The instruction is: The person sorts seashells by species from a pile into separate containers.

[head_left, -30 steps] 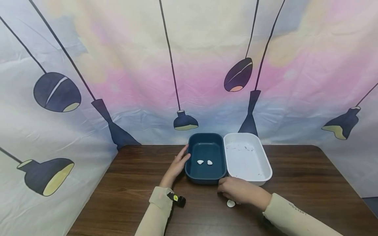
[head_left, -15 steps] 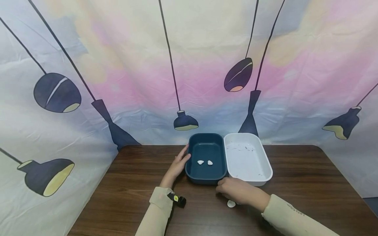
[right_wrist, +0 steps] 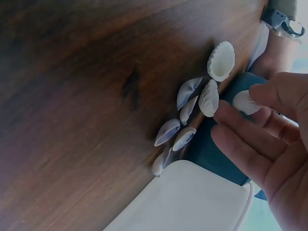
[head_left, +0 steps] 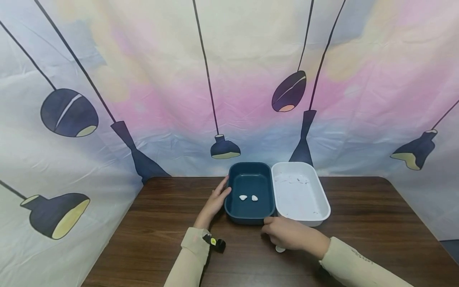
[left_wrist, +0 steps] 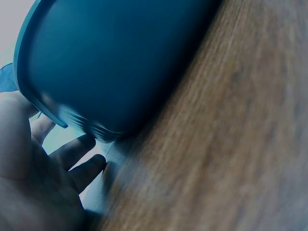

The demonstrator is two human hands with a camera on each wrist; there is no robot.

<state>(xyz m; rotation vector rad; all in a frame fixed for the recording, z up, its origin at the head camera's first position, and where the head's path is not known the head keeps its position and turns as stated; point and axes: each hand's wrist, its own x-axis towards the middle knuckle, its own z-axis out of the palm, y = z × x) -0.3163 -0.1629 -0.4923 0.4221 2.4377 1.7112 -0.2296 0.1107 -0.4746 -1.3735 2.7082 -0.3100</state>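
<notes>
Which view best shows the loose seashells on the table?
The right wrist view: the seashells lie clustered on the wood beside the right hand. The head view shows one shell only, mostly hidden by that hand; the left wrist view shows none.

Two trays side by side on the desk [head_left: 358, 207]: the left hand [head_left: 215, 201] flanks the left tray [head_left: 251, 213], two shells [head_left: 248, 197] inside; right tray [head_left: 300, 193] just beyond the right hand [head_left: 287, 233], loose shells [right_wrist: 192, 113] beneath it.

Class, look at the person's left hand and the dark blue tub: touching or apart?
Touching. In the head view the left hand lies against the left wall of the dark blue tub, fingers on its rim.
</notes>
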